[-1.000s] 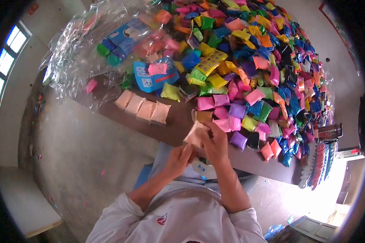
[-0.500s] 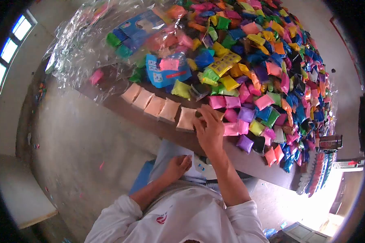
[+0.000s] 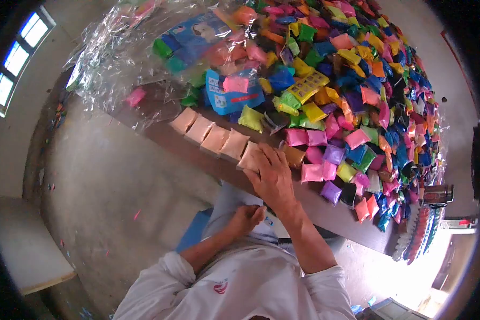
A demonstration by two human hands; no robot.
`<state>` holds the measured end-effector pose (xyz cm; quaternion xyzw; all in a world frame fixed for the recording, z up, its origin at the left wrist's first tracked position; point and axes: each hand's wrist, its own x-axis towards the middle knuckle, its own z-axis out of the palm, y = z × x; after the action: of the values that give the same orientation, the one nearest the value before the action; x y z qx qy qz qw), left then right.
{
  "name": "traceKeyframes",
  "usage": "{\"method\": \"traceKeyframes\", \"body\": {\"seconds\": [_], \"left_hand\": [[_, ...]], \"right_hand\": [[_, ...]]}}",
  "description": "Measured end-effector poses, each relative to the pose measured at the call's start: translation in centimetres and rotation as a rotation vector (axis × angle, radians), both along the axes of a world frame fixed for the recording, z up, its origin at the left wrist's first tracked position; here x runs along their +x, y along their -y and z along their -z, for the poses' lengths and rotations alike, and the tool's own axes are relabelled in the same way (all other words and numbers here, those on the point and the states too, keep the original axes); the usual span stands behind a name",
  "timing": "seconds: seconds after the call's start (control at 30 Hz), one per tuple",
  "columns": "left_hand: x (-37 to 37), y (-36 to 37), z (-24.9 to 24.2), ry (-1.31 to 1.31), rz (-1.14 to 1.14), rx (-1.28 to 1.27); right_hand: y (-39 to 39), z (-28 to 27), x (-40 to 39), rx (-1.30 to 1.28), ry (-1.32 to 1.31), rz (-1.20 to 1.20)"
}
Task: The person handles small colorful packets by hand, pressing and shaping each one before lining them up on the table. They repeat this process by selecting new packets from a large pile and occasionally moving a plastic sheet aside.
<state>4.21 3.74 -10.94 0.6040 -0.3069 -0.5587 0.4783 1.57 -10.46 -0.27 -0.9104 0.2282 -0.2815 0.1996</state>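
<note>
Several peach-coloured packets [image 3: 215, 139] lie side by side in a slanting row along the near edge of the table. At the row's right end, my right hand [image 3: 273, 176] has its bent fingers on the last peach packet [image 3: 249, 158], covering its right part. Just right of those fingers lies a brown-orange packet [image 3: 294, 157]. My left hand [image 3: 246, 220] hangs over my lap, below the table edge, with its fingers loosely curled and nothing seen in them.
A large heap of small coloured packets [image 3: 352, 96] spreads over the table [image 3: 197, 162]. Crumpled clear plastic [image 3: 122, 64] lies at the far left, beside a blue printed pouch [image 3: 234, 98]. A dark cylindrical container [image 3: 437, 194] and stacked ridged strips [image 3: 418, 229] are at the right end.
My right hand has moved over the end peach packet, which now sits closer against the row. The whole view has shifted slightly. My left hand stays over my lap.
</note>
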Motion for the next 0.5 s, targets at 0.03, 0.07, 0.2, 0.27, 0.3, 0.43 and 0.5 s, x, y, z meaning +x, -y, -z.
{"method": "traceKeyframes", "body": {"seconds": [0.03,0.07,0.2,0.27,0.3,0.43,0.5], "left_hand": [[0.0,0.0,-0.3,0.001,-0.012,-0.01],[0.1,0.1,-0.6,0.004,-0.024,-0.02],[0.7,0.0,-1.6,0.038,-0.011,-0.014],[0.6,-0.1,-1.3,-0.022,-0.017,0.003],[0.7,0.0,-1.1,-0.021,-0.023,0.003],[0.8,0.0,-1.1,0.052,0.01,-0.017],[0.6,0.0,-0.9,0.065,0.011,-0.014]], "right_hand": [[0.0,0.0,0.2,-0.02,0.007,0.007],[-0.1,0.0,0.4,-0.021,0.008,0.003],[-0.3,0.0,1.2,-0.036,-0.005,0.031],[-0.5,-0.1,1.2,-0.032,-0.02,0.047],[-0.6,-0.4,1.1,-0.035,-0.036,0.053],[-0.5,-1.8,1.3,-0.091,-0.019,0.067],[-0.1,-2.1,1.9,-0.056,0.0,0.004]]}}
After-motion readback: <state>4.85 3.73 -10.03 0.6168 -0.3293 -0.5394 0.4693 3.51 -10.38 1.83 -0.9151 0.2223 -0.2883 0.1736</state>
